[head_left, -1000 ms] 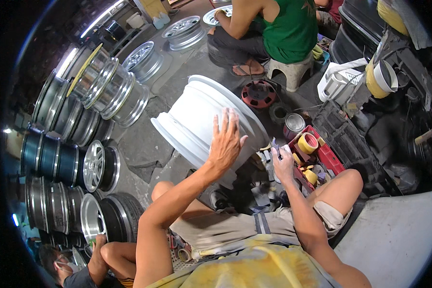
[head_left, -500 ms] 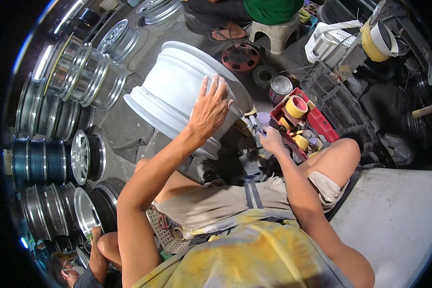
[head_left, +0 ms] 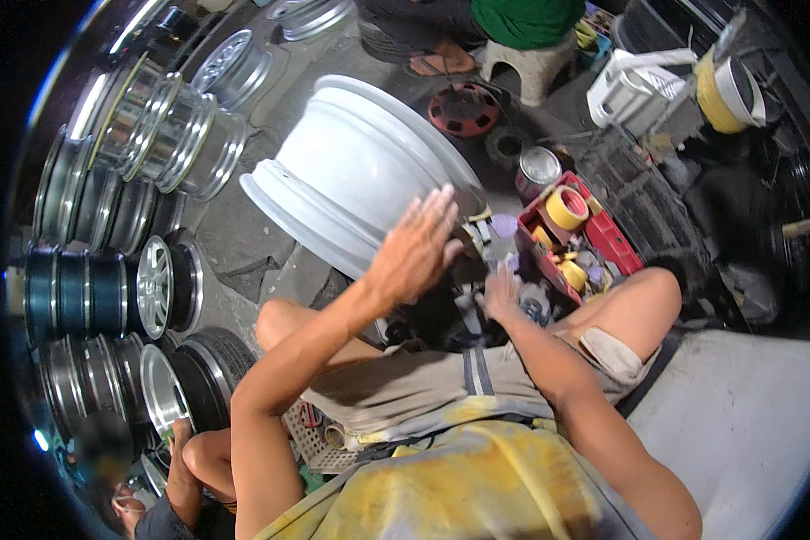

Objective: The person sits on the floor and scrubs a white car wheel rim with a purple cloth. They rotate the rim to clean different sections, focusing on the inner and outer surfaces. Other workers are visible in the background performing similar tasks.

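A white-coated wheel rim (head_left: pixel 360 162) stands on its edge in front of me, tilted, its barrel toward my left. My left hand (head_left: pixel 418 247) is at the rim's near right edge, fingers stretched out and pale with dust, slightly blurred; whether it touches the rim I cannot tell. My right hand (head_left: pixel 501 292) is to the right, low above my lap, its blurred fingers pointing away from me, with no held thing made out. Just beyond it lie small pale pieces and a purple round thing (head_left: pixel 504 225), next to a red tray (head_left: pixel 607 238) with tape rolls (head_left: pixel 567 207).
Stacked metal wheel rims (head_left: pixel 166 135) line the left side. A paint can (head_left: pixel 538 166) stands behind the tray. A person in green sits on a stool (head_left: pixel 531 67) at the back; another person's arm (head_left: pixel 182 468) reaches a rim at lower left. A white container (head_left: pixel 634 90) stands at back right.
My left hand has come off the rim's upper barrel, moving right and nearer to me. My right hand has drawn back toward my lap. The view has shifted slightly.
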{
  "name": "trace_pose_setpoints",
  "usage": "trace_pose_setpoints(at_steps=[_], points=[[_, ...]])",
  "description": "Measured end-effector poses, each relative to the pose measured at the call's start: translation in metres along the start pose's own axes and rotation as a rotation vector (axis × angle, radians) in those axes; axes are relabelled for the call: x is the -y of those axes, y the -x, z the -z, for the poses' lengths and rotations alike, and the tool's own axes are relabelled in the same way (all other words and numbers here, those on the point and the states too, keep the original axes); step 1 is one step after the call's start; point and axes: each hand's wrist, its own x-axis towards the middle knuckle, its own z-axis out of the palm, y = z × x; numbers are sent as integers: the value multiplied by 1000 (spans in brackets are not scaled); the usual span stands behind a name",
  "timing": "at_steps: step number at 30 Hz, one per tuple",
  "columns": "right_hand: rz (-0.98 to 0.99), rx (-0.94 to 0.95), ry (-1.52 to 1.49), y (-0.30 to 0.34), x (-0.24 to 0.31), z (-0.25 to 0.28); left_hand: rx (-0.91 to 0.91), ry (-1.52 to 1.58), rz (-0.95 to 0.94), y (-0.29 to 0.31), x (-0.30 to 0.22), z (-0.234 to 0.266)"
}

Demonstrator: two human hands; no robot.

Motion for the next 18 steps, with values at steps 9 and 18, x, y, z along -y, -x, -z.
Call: trace_pose_setpoints(at_steps=[9, 18], points=[[200, 385, -138, -15, 10, -22, -28, -213, 490, 26, 88, 74], [-62, 359, -1234, -33, 26, 63, 21, -241, 246, 43, 20, 36]])
